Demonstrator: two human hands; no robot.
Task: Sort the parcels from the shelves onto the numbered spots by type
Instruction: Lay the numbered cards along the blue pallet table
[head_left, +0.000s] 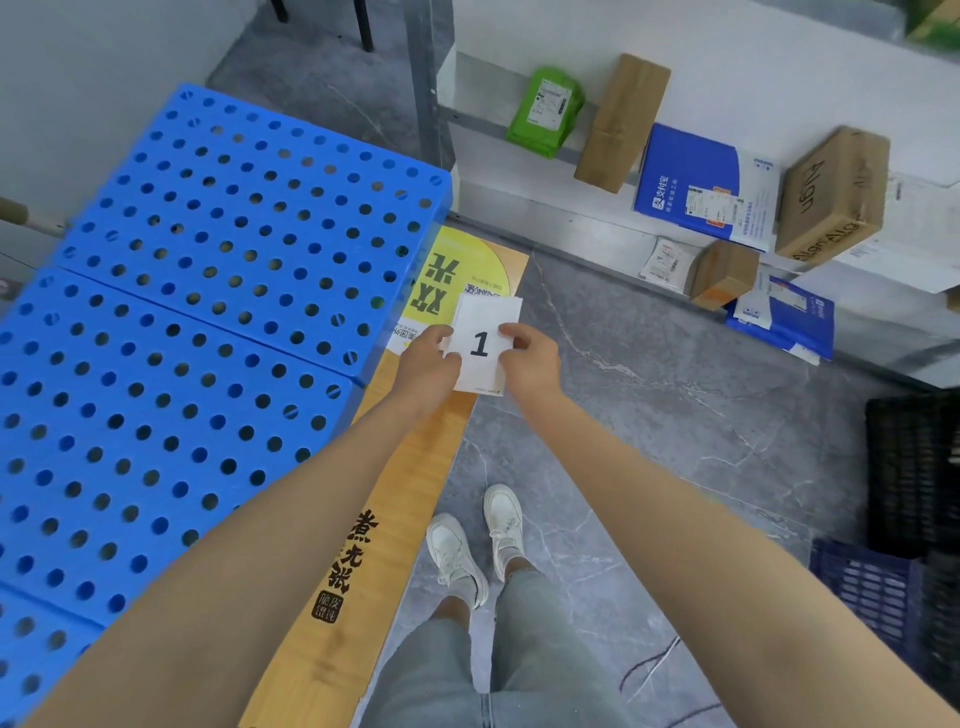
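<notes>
Shelves hold a green bag, brown boxes and blue mailers, while left hand and right hand, arms extended, pinch a card stack topped "1" by its side edges above the wooden board beside the blue pallet.

Parcel depot (shelves of parcels).

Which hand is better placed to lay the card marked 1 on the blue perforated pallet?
Probably the left. Both the left hand and the right hand pinch the card marked 1, but the blue perforated pallet lies on the left, beside the left hand.
</notes>
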